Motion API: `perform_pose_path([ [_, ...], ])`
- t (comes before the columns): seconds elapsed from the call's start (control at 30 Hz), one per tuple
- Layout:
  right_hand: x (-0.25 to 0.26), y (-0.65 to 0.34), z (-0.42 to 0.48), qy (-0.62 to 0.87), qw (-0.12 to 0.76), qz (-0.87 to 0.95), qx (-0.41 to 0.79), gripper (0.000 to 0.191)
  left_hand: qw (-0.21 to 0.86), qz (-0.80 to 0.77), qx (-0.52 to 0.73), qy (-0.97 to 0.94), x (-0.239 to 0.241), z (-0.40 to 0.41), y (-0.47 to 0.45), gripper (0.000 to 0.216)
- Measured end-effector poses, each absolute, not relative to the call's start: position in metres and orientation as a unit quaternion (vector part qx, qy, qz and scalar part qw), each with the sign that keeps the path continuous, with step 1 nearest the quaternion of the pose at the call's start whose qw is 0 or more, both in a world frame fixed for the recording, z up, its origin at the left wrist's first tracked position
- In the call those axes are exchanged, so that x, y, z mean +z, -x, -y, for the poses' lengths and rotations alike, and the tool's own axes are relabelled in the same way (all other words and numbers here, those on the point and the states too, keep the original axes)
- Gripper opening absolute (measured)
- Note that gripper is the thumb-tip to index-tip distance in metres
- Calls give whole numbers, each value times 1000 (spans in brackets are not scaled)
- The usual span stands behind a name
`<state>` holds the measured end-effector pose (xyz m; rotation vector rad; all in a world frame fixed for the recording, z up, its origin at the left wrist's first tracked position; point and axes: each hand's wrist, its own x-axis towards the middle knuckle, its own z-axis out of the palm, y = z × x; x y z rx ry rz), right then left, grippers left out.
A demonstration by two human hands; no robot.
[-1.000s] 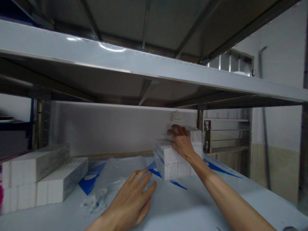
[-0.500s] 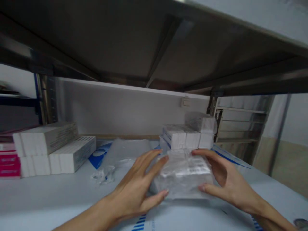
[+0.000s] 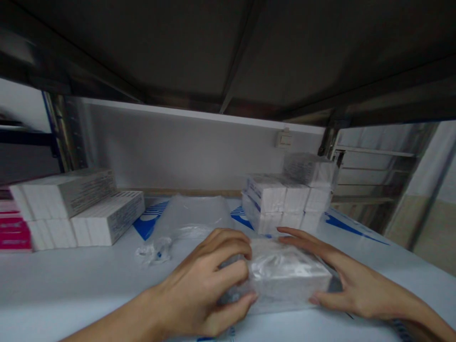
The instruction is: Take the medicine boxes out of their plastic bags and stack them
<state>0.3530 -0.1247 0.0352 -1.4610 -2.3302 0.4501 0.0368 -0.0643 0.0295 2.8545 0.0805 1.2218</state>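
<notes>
Bundle of small boxes in clear wrap lies low on the shelf right in front of me, between my two hands, its long axis running left to right and slightly away toward the right. Far to the left sit some pink boxes, and next to them two stepped rows of white boxes, all well apart from my hands. Nearer the middle lie a crumpled scrap of plastic and a loose clear bag, flat on the shelf just beyond my left hand. That hand is the nearer one: its fingers are curled over the bundle's left end, with the thumb tucked under the near edge, so they are clamped on it. The bundle stretches rightward from that grip. Behind it, close to the back wall, stands a stack of white boxes with one wrapped pack on top, near the bundle though I cannot tell if they touch. My right hand lies spread and flat around the right end, forefinger along the far edge, thumb at the near corner, touching but not gripping.
</notes>
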Motion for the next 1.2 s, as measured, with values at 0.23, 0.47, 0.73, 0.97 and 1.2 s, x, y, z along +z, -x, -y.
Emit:
perform_pose_path([
  [0.23,75,-315,138,433,239,853,166,34,102,39,327,-939,35,76,-37,17],
  [0.47,99,-277,146,424,184,873,157,29,-3,-74,298,-952,43,69,-29,17],
  [0.73,105,-258,139,407,130,900,89,12,30,-175,317,-932,27,65,-33,28],
  [0.97,111,-265,141,486,64,868,82,22,110,-236,321,-910,20,66,-39,59],
  [1.2,112,-278,129,589,-20,807,-34,63,140,-217,329,-908,18,67,-41,67],
])
